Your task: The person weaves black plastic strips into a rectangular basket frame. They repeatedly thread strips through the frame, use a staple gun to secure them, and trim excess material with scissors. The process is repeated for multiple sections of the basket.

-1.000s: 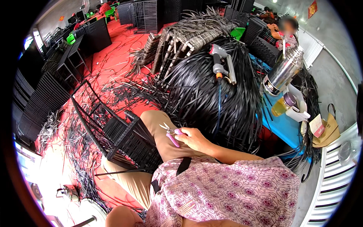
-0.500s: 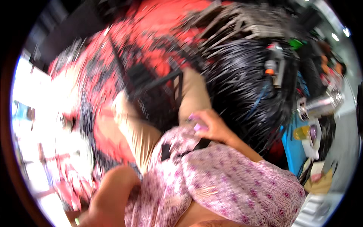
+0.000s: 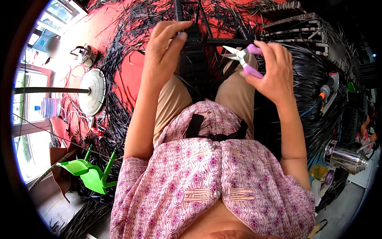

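red floor [image 3: 128, 76]; snips [image 3: 242, 57]; jar [image 3: 317, 172], perhaps liquid-filled

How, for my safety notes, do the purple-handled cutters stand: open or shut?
Open: the cutters show blade tips apart, their handles spread in the right hand.

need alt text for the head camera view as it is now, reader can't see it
A seated person's right hand holds purple-handled snips with blades parted, while the left hand is raised close to a black woven frame by the knees. Black strips litter the red floor; a silver flask is at right.
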Demonstrator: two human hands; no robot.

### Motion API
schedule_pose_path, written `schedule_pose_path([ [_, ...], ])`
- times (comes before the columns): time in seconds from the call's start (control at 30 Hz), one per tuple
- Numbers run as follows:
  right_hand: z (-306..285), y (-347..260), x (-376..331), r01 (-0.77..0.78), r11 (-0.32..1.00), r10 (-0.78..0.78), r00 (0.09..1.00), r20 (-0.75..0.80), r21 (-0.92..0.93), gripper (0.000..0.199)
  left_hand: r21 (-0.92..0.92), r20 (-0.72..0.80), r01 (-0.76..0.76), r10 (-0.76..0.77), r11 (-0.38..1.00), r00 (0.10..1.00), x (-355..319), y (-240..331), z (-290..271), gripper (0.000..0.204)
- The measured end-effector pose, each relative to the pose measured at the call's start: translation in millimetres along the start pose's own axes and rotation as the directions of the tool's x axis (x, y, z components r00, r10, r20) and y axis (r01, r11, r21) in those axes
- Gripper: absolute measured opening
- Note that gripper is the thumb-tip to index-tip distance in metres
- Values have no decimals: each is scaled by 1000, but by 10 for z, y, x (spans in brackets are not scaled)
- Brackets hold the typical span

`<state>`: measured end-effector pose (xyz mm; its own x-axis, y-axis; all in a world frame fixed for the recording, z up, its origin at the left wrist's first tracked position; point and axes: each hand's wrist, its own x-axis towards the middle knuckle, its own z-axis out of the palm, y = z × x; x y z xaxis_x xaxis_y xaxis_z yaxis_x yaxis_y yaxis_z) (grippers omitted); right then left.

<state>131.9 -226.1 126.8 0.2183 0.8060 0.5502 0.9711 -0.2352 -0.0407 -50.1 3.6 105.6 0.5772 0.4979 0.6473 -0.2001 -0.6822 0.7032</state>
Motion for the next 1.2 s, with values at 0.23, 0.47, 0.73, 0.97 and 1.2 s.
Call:
schedule_pose_path([
  [0.23,288,99,229,84,996,-86,995,-40,-39,72,91,365,-70,33,993,930,175,-108,93,31],
  [0.47,516,130,352,226,973,-230,968,-99,-50,69,88,362,-79,42,993,931,105,-53,46,32],
  [0.73,536,214,402,344,934,-355,923,-147,-94,59,3,364,-25,22,1000,931,117,-142,61,35],
  [0.97,540,322,315,308,949,-311,950,-42,-62,56,16,177,37,-39,999,983,56,-214,147,36],
  [1.2,-213,1080,-317,-491,870,449,758,-474,39,72,506,414,-463,266,727,870,100,-459,59,39],
])
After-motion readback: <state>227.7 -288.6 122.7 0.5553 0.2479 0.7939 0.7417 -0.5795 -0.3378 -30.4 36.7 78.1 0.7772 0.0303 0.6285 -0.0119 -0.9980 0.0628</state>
